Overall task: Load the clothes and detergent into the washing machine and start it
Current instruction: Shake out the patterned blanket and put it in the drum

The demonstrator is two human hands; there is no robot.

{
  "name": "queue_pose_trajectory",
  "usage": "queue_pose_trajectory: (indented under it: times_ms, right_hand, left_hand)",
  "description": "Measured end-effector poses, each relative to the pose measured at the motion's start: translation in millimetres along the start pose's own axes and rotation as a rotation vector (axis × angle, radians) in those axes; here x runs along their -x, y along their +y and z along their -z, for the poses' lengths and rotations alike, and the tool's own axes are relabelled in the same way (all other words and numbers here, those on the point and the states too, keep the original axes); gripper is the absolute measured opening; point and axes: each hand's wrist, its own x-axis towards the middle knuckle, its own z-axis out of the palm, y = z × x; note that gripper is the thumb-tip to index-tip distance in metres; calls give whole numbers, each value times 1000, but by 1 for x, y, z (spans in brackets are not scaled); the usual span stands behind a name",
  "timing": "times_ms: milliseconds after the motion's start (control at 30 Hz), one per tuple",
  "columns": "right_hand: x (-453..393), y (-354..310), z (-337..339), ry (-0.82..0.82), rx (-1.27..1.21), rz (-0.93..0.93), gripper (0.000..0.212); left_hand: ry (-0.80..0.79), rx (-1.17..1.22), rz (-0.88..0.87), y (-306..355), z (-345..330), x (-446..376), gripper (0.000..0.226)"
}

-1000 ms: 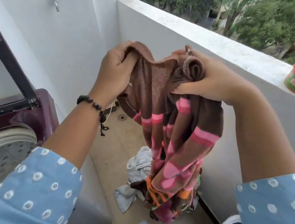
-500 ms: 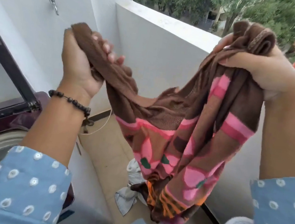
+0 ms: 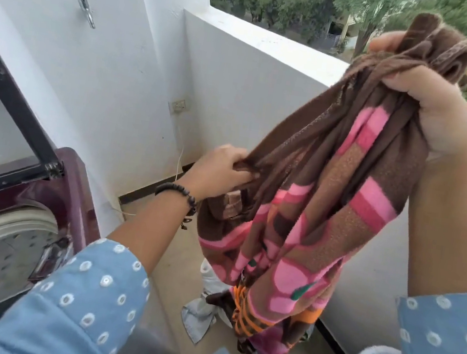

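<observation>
Brown terry towel [image 3: 321,207] with pink and orange patches hangs bunched from the right hand [image 3: 424,92], raised high with fingers clamped round its gathered top. Lower, the left hand [image 3: 218,171], wearing one black bead bracelet [image 3: 177,191], pinches one brown fold. One maroon top-loading washing machine [image 3: 12,205] stands open at left, well apart from the towel; a few other clothes [image 3: 205,305] lie on the floor.

Tiled floor [image 3: 172,261] — clothes pile [image 3: 205,302] on it, washing machine [image 3: 10,220] beside
</observation>
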Motion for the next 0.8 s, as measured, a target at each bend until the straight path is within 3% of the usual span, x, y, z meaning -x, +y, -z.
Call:
queue_pose_trajectory:
  times_ms: [133,233,300,400,467,567,600,667,733,800]
  right_hand:
    - [6,-5,9,29,243,-101,32]
    - [3,12,-6,-40,364,-194,57]
    - [2,30,-26,-127,374,-247,67]
    - [-1,42,-47,-89,443,-222,47]
    - [-5,41,-46,-18,381,-175,38]
    - [-6,40,-48,-76,296,-142,37]
    - [-5,40,-51,-109,319,-128,37]
    - [-6,39,-57,-172,466,-56,27]
    - [-10,39,-55,-182,666,25,23]
    - [-13,47,-50,-109,674,-38,35]
  left_hand:
    - [319,544,169,10,24,-4,15]
    - [367,846,57,53,44,-4,27]
    - [373,947,-39,81,45,-6,22]
    - [420,897,-154,96,35,-7,13]
    - [357,1023,-164,89,32,-7,29]
    - [64,1194,-206,74,36,0,72]
    - [-46,1165,-214,70,38,1,73]
    - [-228,1051,-240,65,43,3,53]
    - [-246,961,-205,65,46,5,57]
    - [-111,872,-128,66,48,3,76]
